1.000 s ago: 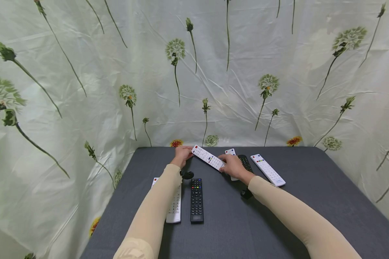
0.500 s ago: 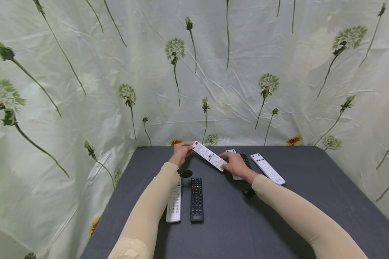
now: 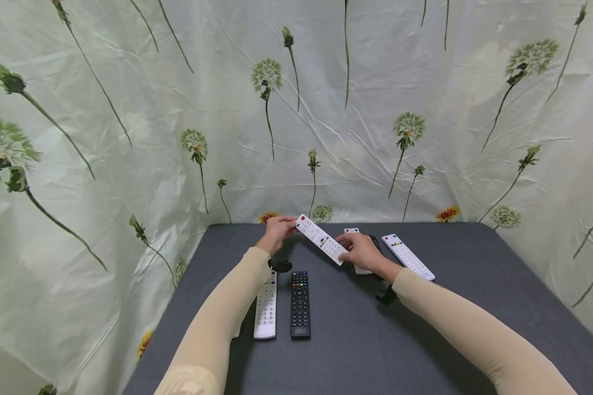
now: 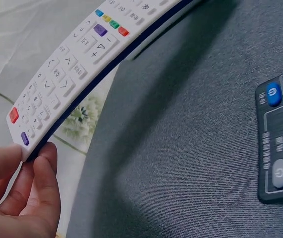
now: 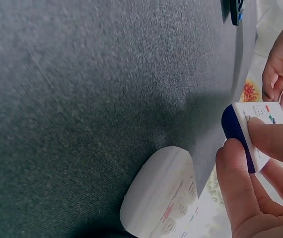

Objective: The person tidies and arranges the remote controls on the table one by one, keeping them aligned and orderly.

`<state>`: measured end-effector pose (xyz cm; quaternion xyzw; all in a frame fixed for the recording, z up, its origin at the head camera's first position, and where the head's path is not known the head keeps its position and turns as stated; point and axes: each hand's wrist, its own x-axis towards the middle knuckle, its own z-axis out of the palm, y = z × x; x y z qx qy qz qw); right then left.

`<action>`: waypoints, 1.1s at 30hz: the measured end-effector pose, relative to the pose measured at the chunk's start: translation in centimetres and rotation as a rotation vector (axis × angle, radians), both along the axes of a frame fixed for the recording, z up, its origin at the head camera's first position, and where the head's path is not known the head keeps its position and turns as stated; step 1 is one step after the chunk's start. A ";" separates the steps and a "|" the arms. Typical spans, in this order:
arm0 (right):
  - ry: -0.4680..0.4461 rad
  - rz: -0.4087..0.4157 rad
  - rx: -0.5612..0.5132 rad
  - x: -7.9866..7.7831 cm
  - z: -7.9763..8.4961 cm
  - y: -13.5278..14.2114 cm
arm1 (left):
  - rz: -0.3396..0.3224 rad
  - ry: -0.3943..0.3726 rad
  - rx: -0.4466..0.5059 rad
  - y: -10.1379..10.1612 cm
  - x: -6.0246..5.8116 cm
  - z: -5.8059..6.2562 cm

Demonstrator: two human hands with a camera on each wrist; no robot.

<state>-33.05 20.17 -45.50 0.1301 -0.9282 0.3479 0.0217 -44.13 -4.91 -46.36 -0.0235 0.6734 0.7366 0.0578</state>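
I see the white remote (image 3: pixel 322 239) lifted off the surface (image 3: pixel 356 340): left hand (image 3: pixel 275 232) pinches its far end, right hand (image 3: pixel 359 250) grips the near end.

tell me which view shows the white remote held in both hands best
The head view: the whole white remote shows, lifted off the table, left hand at its far end, right hand at its near end. The left wrist view shows only the keypad end; the right wrist view only its blue-backed tip.

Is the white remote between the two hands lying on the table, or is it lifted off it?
Lifted. The white remote is held at each end by the left hand and right hand, and the left wrist view shows bare table beneath it.
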 end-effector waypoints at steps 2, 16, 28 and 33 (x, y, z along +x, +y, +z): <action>-0.010 0.003 -0.004 0.3 0.2 0.1 | -0.010 0.004 -0.004 0.0 0.1 0.1; -0.026 0.046 -0.069 2.8 1.0 0.4 | -0.083 0.002 0.015 0.2 1.1 1.3; -0.045 0.099 -0.147 4.8 0.5 0.5 | -0.166 0.010 -0.031 0.2 2.5 1.4; -0.108 0.123 -0.191 5.8 -0.2 0.4 | -0.204 0.016 -0.063 0.3 3.1 1.2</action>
